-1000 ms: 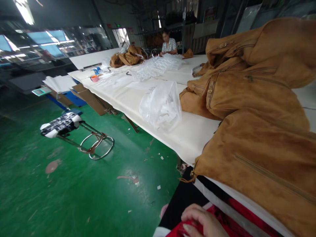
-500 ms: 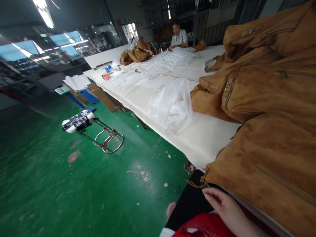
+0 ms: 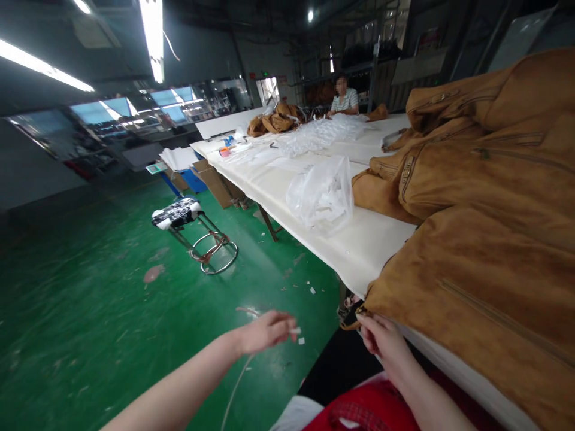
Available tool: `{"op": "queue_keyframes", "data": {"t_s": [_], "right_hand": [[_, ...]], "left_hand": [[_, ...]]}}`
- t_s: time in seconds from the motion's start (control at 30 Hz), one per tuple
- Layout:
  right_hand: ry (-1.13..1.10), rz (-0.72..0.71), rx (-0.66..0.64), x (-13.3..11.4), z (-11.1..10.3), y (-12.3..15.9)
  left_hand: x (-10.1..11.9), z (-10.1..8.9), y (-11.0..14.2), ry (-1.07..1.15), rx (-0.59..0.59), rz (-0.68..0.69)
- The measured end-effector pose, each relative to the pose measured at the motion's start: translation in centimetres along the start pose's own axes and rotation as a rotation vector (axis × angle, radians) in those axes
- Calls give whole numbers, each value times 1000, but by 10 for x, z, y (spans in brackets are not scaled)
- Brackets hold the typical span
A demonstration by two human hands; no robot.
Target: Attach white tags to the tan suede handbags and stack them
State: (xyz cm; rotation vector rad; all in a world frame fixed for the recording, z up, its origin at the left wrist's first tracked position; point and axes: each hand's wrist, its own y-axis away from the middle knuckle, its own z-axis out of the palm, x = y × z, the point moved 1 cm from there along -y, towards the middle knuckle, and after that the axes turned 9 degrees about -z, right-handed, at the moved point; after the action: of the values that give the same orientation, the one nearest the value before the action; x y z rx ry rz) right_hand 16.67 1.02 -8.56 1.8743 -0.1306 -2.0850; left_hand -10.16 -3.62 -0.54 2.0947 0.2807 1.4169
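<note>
My right hand (image 3: 381, 338) is closed in a pinch at the near left corner of a brown suede-like bag (image 3: 471, 275), on the zipper end. A thin leather pull (image 3: 349, 327) hangs there by the fingertips. Over the green floor, apart from the bag, my left hand (image 3: 268, 331) has its fingers curled together. A small whitish bit (image 3: 295, 330) shows at its fingertips; what it is I cannot make out. Below this hand runs a thin pale cord (image 3: 236, 384), and whether the hand holds it I cannot tell.
More brown bags (image 3: 485, 173) are piled on the right of the long white table (image 3: 377, 239). A clear plastic bag of white scraps (image 3: 323, 197) lies near its edge. A stool (image 3: 177, 214) stands on the left. A person (image 3: 345, 99) sits at the far end.
My left hand has come into view from the lower left, with the pale cord below it. My right hand stays at the bag corner, slightly further left. The view has tilted up.
</note>
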Motion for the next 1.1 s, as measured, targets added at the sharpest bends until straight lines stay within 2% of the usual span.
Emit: {"op": "queue_keyframes", "data": {"t_s": [0.07, 0.13, 0.27, 0.37, 0.47, 0.57, 0.7, 0.83, 1.1], "right_hand": [[-58, 17, -71, -1, 8, 16], [-95, 28, -181, -3, 17, 34], [-90, -24, -359, -8, 30, 70], [-99, -102, -394, -13, 32, 86], [-138, -102, -307, -17, 28, 91], [-211, -86, -120, -18, 21, 88], [-370, -96, 72, -14, 10, 82], [-417, -79, 94, -7, 4, 76], [-345, -50, 90, 6, 5, 68]], "left_hand": [[12, 7, -8, 145, 73, 45], [17, 20, -11, 214, 98, 65], [11, 38, -3, 207, 108, 82], [3, 41, 7, 148, 58, 142], [-4, 43, 11, 150, 16, 146], [-7, 48, 12, 159, 28, 136], [-6, 56, 13, -13, 14, 216], [-6, 60, 10, -237, -38, 326], [-4, 65, 0, -251, -76, 390]]}}
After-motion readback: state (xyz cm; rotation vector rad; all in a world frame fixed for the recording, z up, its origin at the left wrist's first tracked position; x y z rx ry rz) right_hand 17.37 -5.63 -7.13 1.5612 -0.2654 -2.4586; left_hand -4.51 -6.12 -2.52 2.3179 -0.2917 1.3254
